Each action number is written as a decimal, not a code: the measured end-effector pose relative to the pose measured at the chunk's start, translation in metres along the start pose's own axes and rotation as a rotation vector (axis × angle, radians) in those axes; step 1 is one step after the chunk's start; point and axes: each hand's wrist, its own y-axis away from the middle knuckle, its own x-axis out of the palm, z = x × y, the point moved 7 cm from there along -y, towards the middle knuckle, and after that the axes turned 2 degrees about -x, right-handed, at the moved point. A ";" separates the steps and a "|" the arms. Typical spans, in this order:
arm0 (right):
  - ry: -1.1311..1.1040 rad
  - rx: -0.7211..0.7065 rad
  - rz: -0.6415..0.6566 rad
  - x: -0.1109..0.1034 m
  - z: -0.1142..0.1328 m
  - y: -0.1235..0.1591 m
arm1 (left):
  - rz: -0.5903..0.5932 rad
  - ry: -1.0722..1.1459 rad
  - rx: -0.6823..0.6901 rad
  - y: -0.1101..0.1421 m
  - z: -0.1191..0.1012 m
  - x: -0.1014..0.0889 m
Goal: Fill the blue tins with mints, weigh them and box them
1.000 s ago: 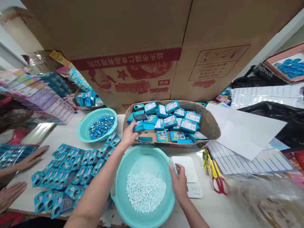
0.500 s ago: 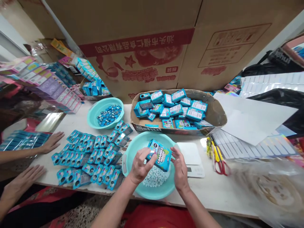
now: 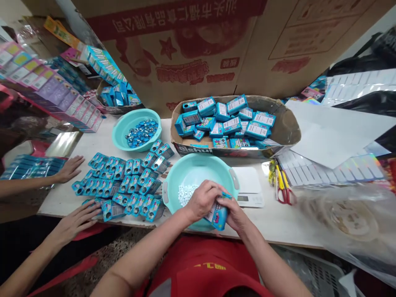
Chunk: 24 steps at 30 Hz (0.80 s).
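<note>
Between my two hands is a blue candy box (image 3: 220,218), tilted, with one end toward the far side of the table. My right hand (image 3: 235,213) wraps round its right side. The fingers of my left hand (image 3: 204,200) are bent closed at its upper end, where they hide part of the box. Both hands are over the near right part of a turquoise basin (image 3: 198,161). White candies (image 3: 185,193) lie at the bottom of this basin, partly hidden by my left hand.
A cardboard tray (image 3: 283,123) of blue boxes stands behind the basin. At right are a white scale (image 3: 252,199) and scissors (image 3: 285,193). Blue boxes (image 3: 126,183) stand in rows at left, near a co-worker's hand (image 3: 78,218). A smaller basin (image 3: 119,134) holds blue-and-silver pieces.
The candy box has come nearer to me and turned, and both hands have closed in on it. The co-worker's nearer hand has moved right to the rows of boxes. My view has shifted.
</note>
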 end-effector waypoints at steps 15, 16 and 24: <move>0.197 -0.148 -0.252 -0.034 0.021 -0.002 | 0.339 0.579 -0.668 0.043 0.043 0.044; 0.170 -0.096 -0.235 -0.037 0.018 -0.001 | 0.427 0.619 -0.606 0.040 0.043 0.042; -0.061 -0.257 -0.656 -0.074 0.001 0.014 | 0.417 -0.146 -0.436 0.035 0.110 0.048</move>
